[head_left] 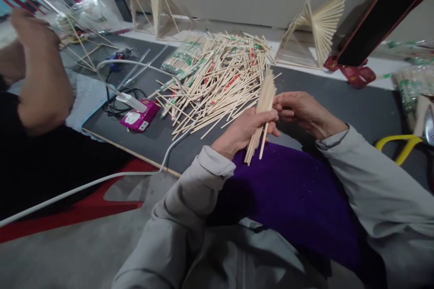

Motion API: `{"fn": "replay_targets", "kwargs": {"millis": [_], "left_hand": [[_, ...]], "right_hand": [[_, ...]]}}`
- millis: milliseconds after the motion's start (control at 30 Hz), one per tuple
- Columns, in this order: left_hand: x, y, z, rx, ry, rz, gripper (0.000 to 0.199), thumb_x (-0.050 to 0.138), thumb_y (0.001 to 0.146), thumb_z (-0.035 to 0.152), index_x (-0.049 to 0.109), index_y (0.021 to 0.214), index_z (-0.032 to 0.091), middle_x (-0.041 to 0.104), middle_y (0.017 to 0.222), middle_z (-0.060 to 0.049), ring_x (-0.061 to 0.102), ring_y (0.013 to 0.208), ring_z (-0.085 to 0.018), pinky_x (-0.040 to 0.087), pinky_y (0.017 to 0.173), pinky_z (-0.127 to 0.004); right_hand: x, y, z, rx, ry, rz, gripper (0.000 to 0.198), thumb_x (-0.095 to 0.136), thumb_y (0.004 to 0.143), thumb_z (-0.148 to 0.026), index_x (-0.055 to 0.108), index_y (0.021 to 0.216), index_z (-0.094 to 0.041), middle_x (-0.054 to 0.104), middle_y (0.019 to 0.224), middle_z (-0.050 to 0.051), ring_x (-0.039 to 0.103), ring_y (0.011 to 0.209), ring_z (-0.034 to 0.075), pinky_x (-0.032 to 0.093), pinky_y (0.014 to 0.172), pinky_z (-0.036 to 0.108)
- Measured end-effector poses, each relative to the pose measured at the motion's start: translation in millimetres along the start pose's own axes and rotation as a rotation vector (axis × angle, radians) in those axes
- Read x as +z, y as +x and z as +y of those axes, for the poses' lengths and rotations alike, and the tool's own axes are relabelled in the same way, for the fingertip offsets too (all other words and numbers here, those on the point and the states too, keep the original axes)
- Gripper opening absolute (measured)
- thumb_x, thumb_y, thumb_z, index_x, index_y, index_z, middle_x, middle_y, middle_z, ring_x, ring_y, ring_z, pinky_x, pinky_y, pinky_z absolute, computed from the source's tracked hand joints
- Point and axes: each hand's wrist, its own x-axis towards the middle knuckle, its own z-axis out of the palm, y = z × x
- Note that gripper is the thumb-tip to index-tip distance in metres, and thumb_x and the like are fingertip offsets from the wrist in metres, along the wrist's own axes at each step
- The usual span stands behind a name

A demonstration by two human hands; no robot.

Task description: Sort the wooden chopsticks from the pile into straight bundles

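My left hand (242, 128) is closed round a bundle of pale wooden chopsticks (266, 92), which slants upward over my lap. One stick in the bundle's lower end juts apart from the others. Close against the bundle's right side is my right hand (301, 110), its fingers curled in and the fingertips drawn together. Whatever may be between those fingertips is too small or hidden to make out. Beyond both hands lies a large loose pile of chopsticks (224, 81) on the dark grey tabletop (291, 81), mixed with green-and-white and red wrappers.
A magenta power strip (140, 116) with a white cable (166, 156) lies left of the pile. Stick frames, one fanned (325, 27), stand along the wall. A dark slab-like device (379, 27) leans at right, near yellow handles (400, 144). Another person's arm (47, 72) is at left.
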Motion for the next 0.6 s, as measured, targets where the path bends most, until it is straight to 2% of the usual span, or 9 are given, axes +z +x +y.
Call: {"fn": "replay_targets", "kwargs": {"millis": [67,100,167,233,333,400,467,533,600], "left_hand": [[-8,0,7,0.057,-0.109,0.069,0.017,0.06,0.09,0.026,0.061,0.077,0.015,0.062,0.062,-0.001,0.069,0.063,-0.013,0.049,0.049,-0.019],[-13,2,10,0.087,-0.171,0.098,0.014,0.062,0.09,0.026,0.061,0.081,0.016,0.062,0.064,0.0,0.067,0.06,-0.011,0.049,0.049,-0.018],[-21,6,13,0.121,-0.303,0.143,0.009,0.063,0.09,0.022,0.059,0.084,0.017,0.052,0.057,0.006,0.052,0.042,-0.004,0.039,0.042,-0.013],[-24,11,12,0.084,-0.38,0.164,0.015,0.061,0.091,0.017,0.055,0.078,0.016,0.04,0.052,0.01,0.034,0.034,0.0,0.026,0.036,-0.011],[-23,18,4,-0.019,-0.374,0.189,0.021,0.06,0.092,0.014,0.051,0.072,0.016,0.036,0.051,0.01,0.029,0.033,0.001,0.02,0.035,-0.012],[-20,22,-1,-0.057,-0.34,0.209,0.016,0.059,0.092,0.013,0.055,0.077,0.014,0.04,0.052,0.009,0.031,0.034,0.0,0.022,0.035,-0.012],[-19,25,-5,-0.06,-0.308,0.236,0.007,0.056,0.093,0.012,0.059,0.086,0.012,0.051,0.058,0.005,0.033,0.035,0.001,0.023,0.035,-0.013],[-20,28,-5,-0.054,-0.284,0.272,0.005,0.055,0.093,0.011,0.059,0.093,0.01,0.061,0.068,0.0,0.035,0.036,0.001,0.025,0.035,-0.013],[-21,31,-4,-0.037,-0.258,0.327,0.002,0.056,0.092,0.011,0.057,0.093,0.012,0.064,0.074,-0.001,0.038,0.037,0.001,0.026,0.035,-0.013]], "right_hand": [[-1,2,-2,0.009,0.014,0.095,0.002,0.064,0.083,-0.013,0.065,0.083,-0.012,0.052,0.065,0.0,0.03,0.044,0.004,0.015,0.038,0.02],[-2,5,-3,0.006,0.004,0.134,0.005,0.063,0.083,-0.012,0.066,0.087,-0.011,0.053,0.068,0.001,0.033,0.045,0.004,0.015,0.038,0.019],[-7,16,-4,-0.025,-0.046,0.201,0.007,0.06,0.084,-0.011,0.067,0.087,-0.01,0.053,0.069,0.001,0.035,0.045,0.004,0.017,0.038,0.019],[-13,35,-4,-0.071,-0.137,0.279,0.008,0.058,0.085,-0.012,0.065,0.082,-0.01,0.052,0.067,0.001,0.036,0.046,0.004,0.019,0.039,0.019],[-18,67,-7,-0.109,-0.385,0.41,0.015,0.058,0.083,-0.016,0.061,0.069,-0.013,0.048,0.059,0.0,0.036,0.047,0.007,0.023,0.042,0.021],[-16,86,-11,-0.115,-0.647,0.478,0.021,0.059,0.081,-0.017,0.058,0.061,-0.014,0.043,0.052,0.0,0.036,0.048,0.009,0.026,0.047,0.024],[-10,99,-16,-0.116,-0.852,0.499,0.024,0.061,0.079,-0.019,0.057,0.056,-0.014,0.04,0.048,0.001,0.038,0.051,0.011,0.028,0.051,0.026],[-2,106,-20,-0.117,-0.94,0.49,0.023,0.066,0.076,-0.021,0.056,0.056,-0.014,0.038,0.048,0.0,0.04,0.055,0.012,0.029,0.053,0.027],[5,108,-25,-0.115,-0.896,0.481,0.022,0.071,0.071,-0.018,0.054,0.057,-0.015,0.035,0.048,-0.002,0.04,0.056,0.012,0.028,0.053,0.026]]}}
